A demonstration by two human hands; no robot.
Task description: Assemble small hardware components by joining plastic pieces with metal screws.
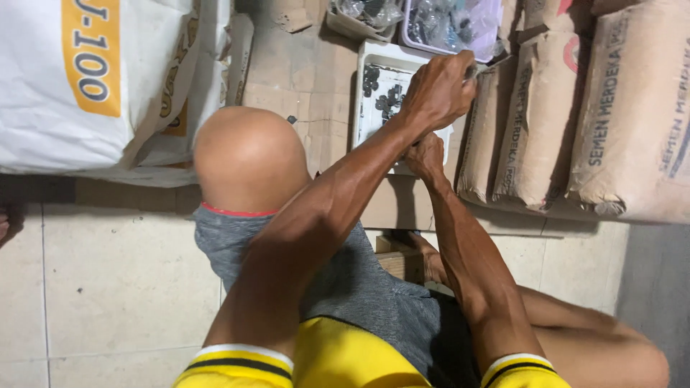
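Yellow sleeves with dark and white cuffs point(241, 357) fill the bottom edge, and from them two bare arms stretch out over a raised knee point(248, 158) in grey shorts. Left hand point(440, 90) is up over the white rectangular plastic tray point(370, 50), fingers curled tight around something thin and pale near the tray's far corner; what exactly it grips is too small to tell. Right hand point(425, 154) sits just below it, tucked under the left wrist at the tray's near edge, fingers bent, but whether it holds anything I cannot tell, since the left forearm covers it.

Dark small metal pieces point(381, 90) lie in clusters on the tray floor, apart from the hands. Beyond it stands a clear plastic tub of bagged hardware point(453, 25). Brown paper cement sacks point(575, 115) lean on the right, just beside the tray, and a white woven sack with an orange stripe point(86, 72) lies on the left.

Judging by the scatter, the handling of these pieces looks midway: several remain loose on the tray, and both hands are busy at its edge.
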